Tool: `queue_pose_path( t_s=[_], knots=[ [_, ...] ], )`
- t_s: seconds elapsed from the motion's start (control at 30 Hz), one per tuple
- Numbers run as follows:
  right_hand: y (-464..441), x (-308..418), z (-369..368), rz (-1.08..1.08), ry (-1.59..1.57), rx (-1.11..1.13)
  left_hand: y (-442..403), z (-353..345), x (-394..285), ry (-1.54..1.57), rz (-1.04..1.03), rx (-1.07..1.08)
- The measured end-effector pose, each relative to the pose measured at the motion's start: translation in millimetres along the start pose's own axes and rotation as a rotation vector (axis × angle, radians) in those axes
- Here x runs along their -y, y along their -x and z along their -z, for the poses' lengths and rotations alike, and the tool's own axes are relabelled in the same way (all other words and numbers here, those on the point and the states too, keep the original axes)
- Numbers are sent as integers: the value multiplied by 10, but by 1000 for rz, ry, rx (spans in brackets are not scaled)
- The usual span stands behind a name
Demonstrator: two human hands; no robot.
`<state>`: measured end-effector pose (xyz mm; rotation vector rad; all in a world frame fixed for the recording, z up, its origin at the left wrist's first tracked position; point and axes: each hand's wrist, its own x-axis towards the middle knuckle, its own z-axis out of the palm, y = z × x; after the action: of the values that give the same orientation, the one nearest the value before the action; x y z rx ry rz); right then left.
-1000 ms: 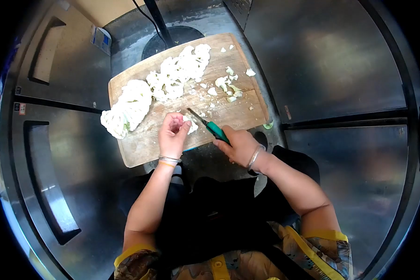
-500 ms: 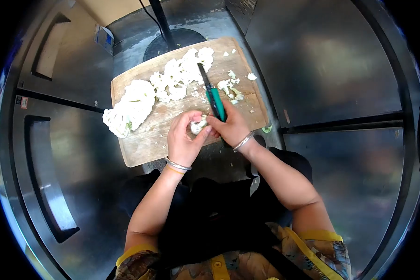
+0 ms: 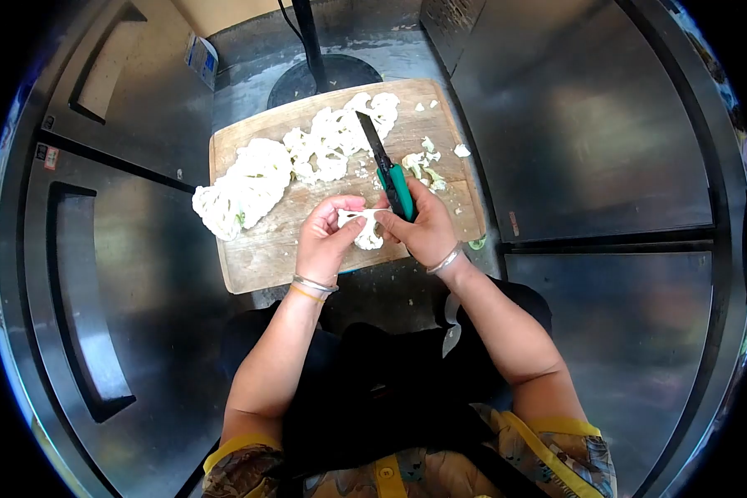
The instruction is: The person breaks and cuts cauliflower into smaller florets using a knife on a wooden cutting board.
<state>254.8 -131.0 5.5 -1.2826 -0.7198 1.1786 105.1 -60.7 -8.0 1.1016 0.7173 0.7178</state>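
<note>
My left hand (image 3: 328, 236) pinches a small white cauliflower floret (image 3: 368, 231) over the near edge of a wooden cutting board (image 3: 266, 257). In my right hand (image 3: 426, 228) is a green-handled knife (image 3: 397, 189), its dark blade pointing up and away, while the thumb of that hand touches the floret. A large piece of cauliflower (image 3: 249, 183) lies at the board's left side. More cut florets (image 3: 319, 149) spread along the far side. Small trimmings (image 3: 423, 166) are scattered at the right.
Steel cabinet doors stand at the left (image 3: 133, 282) and right (image 3: 589, 133). Beyond the board, a black pole rises from a round base (image 3: 340, 73), with a cable beside it. My dark-clothed legs are below the board.
My hands have come together at the floret, and the knife has swung from pointing left to pointing away. Since the middle frame, the floret has turned and its flat white side shows.
</note>
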Motion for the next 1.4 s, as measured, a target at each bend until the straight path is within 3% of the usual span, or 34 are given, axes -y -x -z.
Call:
queue_pose_path(
  t_s=[0.17,0.27,0.4,0.53,0.73,0.8,0.83,0.9,0.93,1.0,1.13,1.2,1.4],
  knots=[
    [5,-20,13,97,148,-28,-26,1,27,-39,-72,-1],
    [27,66,30,49,234,-16,-45,16,36,-65,-100,-50],
    [14,157,82,-2,93,-18,-73,39,33,-86,-94,-90],
    [-11,40,113,-24,154,28,-50,-21,7,-99,-98,-63],
    [-61,-11,124,-68,184,78,-73,-7,74,-30,40,-17],
    [-70,-9,99,-73,175,-29,-87,-54,25,-374,-205,-169],
    [-88,-36,102,-72,172,-33,-78,-70,-35,-376,-204,-164],
    [-148,-84,124,48,256,-71,-45,-102,-165,-824,-498,-24],
    [-158,-75,134,47,255,-76,-35,-102,-137,-824,-498,-18],
    [-169,-29,145,2,310,-48,-11,-79,-30,-487,-80,138],
    [-194,68,184,-135,262,-1,-59,19,14,-159,95,212],
    [-179,137,188,-143,183,47,-73,26,-52,231,333,149],
    [-180,178,227,-252,85,203,-78,67,-9,504,477,132]
  ],
)
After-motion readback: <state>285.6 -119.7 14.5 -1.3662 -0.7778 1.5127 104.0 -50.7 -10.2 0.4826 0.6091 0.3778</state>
